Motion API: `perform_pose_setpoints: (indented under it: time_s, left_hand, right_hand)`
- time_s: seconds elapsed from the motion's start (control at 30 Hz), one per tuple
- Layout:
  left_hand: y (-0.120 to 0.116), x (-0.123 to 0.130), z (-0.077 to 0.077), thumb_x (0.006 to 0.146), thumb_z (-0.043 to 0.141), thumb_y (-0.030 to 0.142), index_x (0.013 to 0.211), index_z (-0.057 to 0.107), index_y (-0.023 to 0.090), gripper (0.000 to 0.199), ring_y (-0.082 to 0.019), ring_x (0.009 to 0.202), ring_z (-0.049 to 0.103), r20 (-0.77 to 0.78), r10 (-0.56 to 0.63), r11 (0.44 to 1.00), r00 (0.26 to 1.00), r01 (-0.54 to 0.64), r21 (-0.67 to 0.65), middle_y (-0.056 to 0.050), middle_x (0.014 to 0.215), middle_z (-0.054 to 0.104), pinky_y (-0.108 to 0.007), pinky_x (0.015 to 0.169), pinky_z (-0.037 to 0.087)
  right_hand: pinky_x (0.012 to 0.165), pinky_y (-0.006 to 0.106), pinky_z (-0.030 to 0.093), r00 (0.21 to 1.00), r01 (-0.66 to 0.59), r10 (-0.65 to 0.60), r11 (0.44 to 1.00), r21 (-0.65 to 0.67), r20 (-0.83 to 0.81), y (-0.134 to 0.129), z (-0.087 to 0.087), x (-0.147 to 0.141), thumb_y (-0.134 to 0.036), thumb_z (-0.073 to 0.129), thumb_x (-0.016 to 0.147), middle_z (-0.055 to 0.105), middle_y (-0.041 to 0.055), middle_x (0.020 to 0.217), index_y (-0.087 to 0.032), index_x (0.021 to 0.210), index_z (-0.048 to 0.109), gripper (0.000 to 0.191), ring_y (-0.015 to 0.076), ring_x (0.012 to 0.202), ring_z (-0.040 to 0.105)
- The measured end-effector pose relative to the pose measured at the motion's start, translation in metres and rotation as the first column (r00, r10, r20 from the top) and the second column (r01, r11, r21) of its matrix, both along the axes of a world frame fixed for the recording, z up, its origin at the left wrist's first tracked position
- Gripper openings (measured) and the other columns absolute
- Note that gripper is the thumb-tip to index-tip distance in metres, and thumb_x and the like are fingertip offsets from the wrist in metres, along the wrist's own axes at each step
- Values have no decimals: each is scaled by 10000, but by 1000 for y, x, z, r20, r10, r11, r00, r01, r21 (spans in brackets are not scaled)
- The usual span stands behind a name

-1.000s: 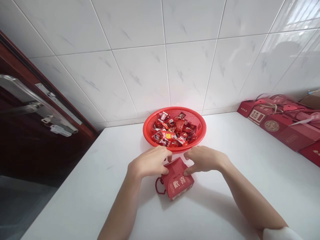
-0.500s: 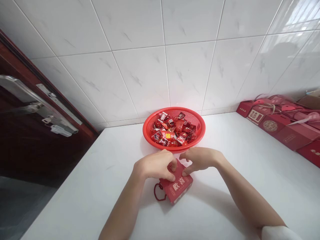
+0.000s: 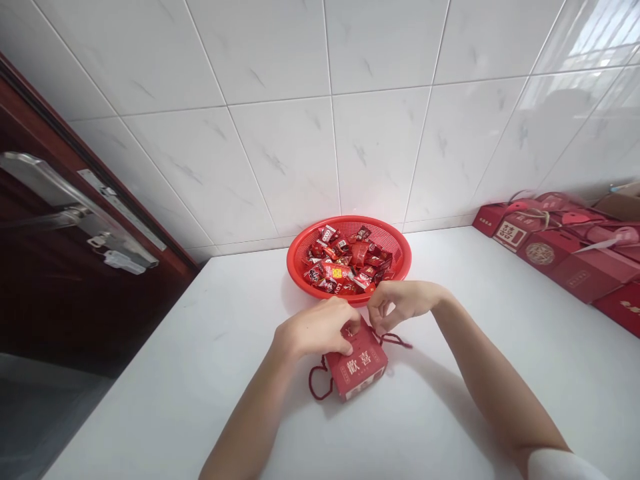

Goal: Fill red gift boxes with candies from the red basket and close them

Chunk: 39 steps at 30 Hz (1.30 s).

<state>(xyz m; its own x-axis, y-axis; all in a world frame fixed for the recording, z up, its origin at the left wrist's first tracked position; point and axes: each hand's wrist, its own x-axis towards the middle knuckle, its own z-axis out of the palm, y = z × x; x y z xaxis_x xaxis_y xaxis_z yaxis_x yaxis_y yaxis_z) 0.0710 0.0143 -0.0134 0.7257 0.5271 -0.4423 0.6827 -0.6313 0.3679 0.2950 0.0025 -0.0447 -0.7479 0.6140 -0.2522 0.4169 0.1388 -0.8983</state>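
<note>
Left hand (image 3: pixel 320 328): part-closed, gripping the small red cardboard box (image 3: pixel 363 373) beneath its fingertips | Right hand (image 3: pixel 406 299): nearer the dark-red twisted cord (image 3: pixel 406 345), fingers curled against it; we cannot tell closure or hold | Box: just near-left of right hand.

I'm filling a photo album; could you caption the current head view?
Left hand on a small red box, right hand at its far corner, beside a basket of sweets.
</note>
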Motion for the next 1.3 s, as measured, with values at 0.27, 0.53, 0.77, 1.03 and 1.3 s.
perform_pose_setpoints:
  time_s: [0.27, 0.53, 0.77, 1.03, 1.3]
  left_hand:
    - [-1, 1, 0, 761, 698, 198, 776, 615, 194, 84, -241, 864, 610, 35, 9, 1000, 999, -9, 3, -57, 899, 643, -287, 585, 359]
    - [0, -1, 0, 755, 672, 190, 674, 508, 199, 183, -183, 727, 549, 43, 20, 998, 999, -18, -62, -14, 786, 606, -282, 555, 326]
    - [1, -1, -2, 769, 682, 196, 691, 510, 200, 189, -170, 720, 523, 54, 19, 998, 998, -16, -68, -2, 777, 585, -276, 560, 319]
    - [2, -2, -4, 743, 694, 185, 658, 478, 201, 232, -160, 675, 493, 66, -2, 998, 998, 6, -61, 11, 721, 547, -285, 544, 299]
    - [2, -3, -5, 709, 679, 191, 649, 456, 212, 233, -176, 673, 500, 68, 45, 995, 997, -39, -89, 6, 733, 549, -291, 541, 292]
  right_hand:
    - [747, 296, 524, 994, 32, -45, 991, 130, 101, -11, 9, 5, -369, 752, 797, 740, 42, 816, -166, 781, 678, 216, 180, 787, 677]
    - [663, 260, 431, 962, -129, 73, 971, 201, 263, -7, -2, -5, -433, 738, 827, 735, 34, 807, -140, 831, 763, 295, 139, 683, 578]
    - [740, 276, 475, 985, -111, 102, 992, 58, 142, 4, -8, 2, -622, 786, 747, 770, 66, 841, -137, 838, 806, 494, 178, 783, 645]
    - [768, 283, 533, 996, -55, 43, 987, -154, -79, 7, -12, 4, -539, 903, 640, 758, 43, 788, -130, 822, 777, 465, 172, 781, 687]
    - [717, 283, 503, 988, -21, 24, 1000, -19, 152, 8, -23, 4, -589, 874, 637, 736, 29, 781, -160, 730, 722, 465, 176, 763, 659]
